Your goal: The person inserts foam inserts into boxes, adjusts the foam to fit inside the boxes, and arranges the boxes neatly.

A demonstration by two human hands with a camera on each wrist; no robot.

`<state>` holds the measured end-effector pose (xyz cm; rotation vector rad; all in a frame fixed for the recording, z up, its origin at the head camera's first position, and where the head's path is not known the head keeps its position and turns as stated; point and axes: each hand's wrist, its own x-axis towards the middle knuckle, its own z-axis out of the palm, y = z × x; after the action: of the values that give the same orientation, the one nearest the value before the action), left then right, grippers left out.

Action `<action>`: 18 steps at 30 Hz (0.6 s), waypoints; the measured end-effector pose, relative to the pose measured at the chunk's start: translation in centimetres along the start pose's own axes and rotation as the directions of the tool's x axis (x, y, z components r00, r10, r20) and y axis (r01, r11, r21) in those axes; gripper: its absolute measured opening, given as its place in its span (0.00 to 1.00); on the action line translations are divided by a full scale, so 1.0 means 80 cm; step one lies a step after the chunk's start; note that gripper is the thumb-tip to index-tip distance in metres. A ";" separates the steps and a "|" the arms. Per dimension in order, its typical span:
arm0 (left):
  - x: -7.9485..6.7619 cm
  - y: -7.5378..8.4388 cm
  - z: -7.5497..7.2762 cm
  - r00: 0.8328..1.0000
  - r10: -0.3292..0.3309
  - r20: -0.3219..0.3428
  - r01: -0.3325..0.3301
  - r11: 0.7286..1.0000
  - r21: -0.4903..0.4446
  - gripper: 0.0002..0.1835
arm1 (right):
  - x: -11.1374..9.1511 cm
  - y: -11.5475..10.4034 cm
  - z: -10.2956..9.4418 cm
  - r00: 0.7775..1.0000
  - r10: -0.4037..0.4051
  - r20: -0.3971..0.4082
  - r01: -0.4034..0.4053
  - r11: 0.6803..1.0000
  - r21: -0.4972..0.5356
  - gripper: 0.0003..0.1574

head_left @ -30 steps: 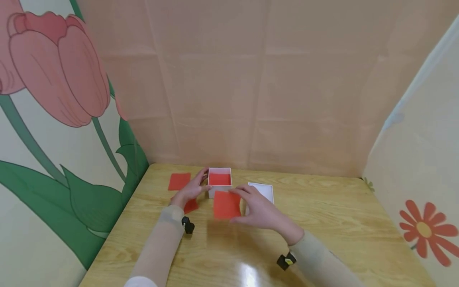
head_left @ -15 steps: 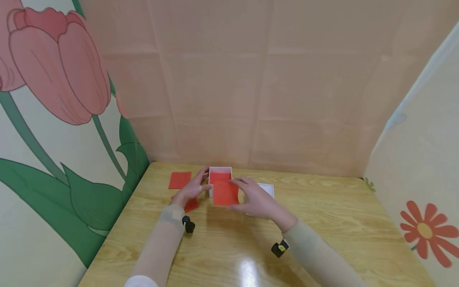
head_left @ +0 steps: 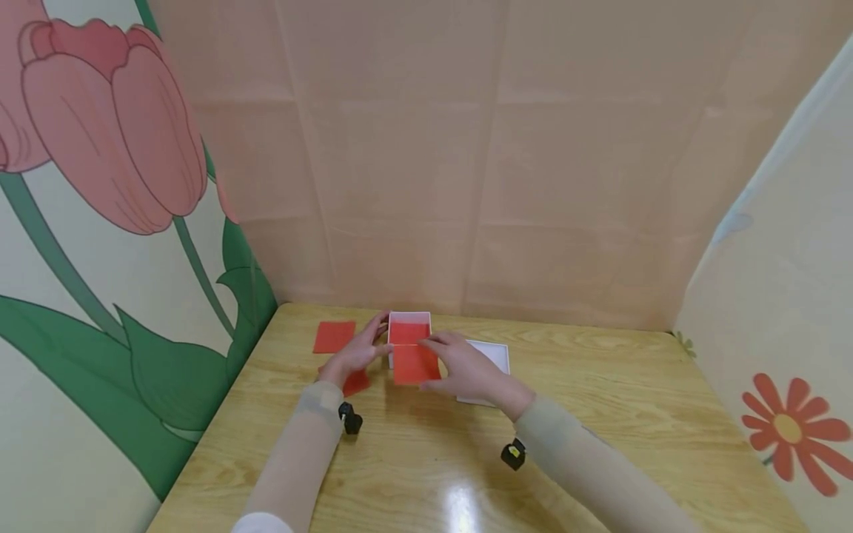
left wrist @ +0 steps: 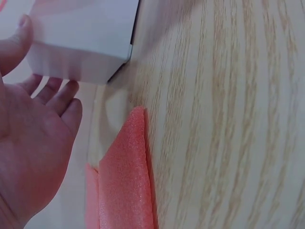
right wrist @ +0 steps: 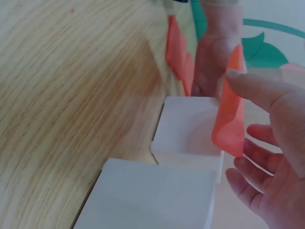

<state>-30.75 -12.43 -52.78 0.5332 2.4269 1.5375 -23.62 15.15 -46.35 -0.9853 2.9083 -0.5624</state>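
My right hand (head_left: 469,370) pinches a square red foam sheet (head_left: 415,365) by its right side, just in front of an open white box (head_left: 409,316). In the right wrist view the sheet (right wrist: 230,114) bends slightly between thumb and fingers, above the box (right wrist: 186,121). Red material lies inside the box. My left hand (head_left: 358,352) holds the box at its left side. As the left wrist view shows, the thumb is at one face of the box (left wrist: 86,28) and the fingers (left wrist: 62,98) are at another.
A white lid (head_left: 492,355) lies right of the box, partly behind my right hand. Left of the box are two red foam sheets, one farther back (head_left: 334,337) and one nearer (head_left: 357,382), partly under my left wrist. A peach cloth backdrop (head_left: 400,185) stands behind the wooden table (head_left: 600,414).
My right hand has moved the red foam sheet away from me and a little left, so that it now overlaps the box's front. My left hand has stayed on the box.
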 end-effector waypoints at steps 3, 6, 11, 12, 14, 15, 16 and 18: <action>-0.001 0.000 0.000 1.000 -0.002 -0.002 0.002 1.000 -0.011 0.48 | 0.001 0.000 0.002 1.000 0.000 0.002 0.000 1.000 -0.017 0.52; 0.000 -0.001 0.000 1.000 -0.011 -0.005 0.010 1.000 -0.014 0.49 | 0.005 0.003 0.001 1.000 -0.001 0.000 0.001 0.999 -0.035 0.53; -0.002 0.000 0.001 1.000 -0.016 -0.010 0.015 1.000 -0.020 0.49 | 0.015 0.006 -0.004 1.000 0.020 -0.012 -0.021 0.998 -0.055 0.52; -0.002 0.000 0.001 1.000 -0.013 -0.011 0.013 1.000 -0.025 0.49 | 0.017 0.005 -0.005 0.999 0.032 -0.011 -0.032 0.998 -0.059 0.52; -0.002 0.000 0.001 1.000 -0.012 -0.009 0.011 1.000 -0.028 0.50 | 0.020 0.006 -0.006 0.999 0.042 -0.014 -0.043 0.996 -0.072 0.51; -0.002 0.000 0.001 1.000 -0.012 -0.009 0.012 1.000 -0.028 0.50 | 0.022 0.006 -0.006 0.999 0.045 -0.015 -0.046 0.996 -0.080 0.51; -0.001 -0.001 0.001 1.000 -0.012 -0.009 0.012 0.999 -0.030 0.50 | 0.024 0.006 -0.006 0.999 0.047 -0.013 -0.048 0.995 -0.088 0.51; -0.001 -0.001 0.001 1.000 -0.013 -0.011 0.013 0.999 -0.032 0.51 | 0.027 0.008 -0.005 0.999 0.047 -0.012 -0.048 0.994 -0.099 0.50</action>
<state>-30.65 -12.45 -52.90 0.5027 2.4053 1.5750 -25.75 14.49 -45.97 -0.9228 2.9852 -0.4249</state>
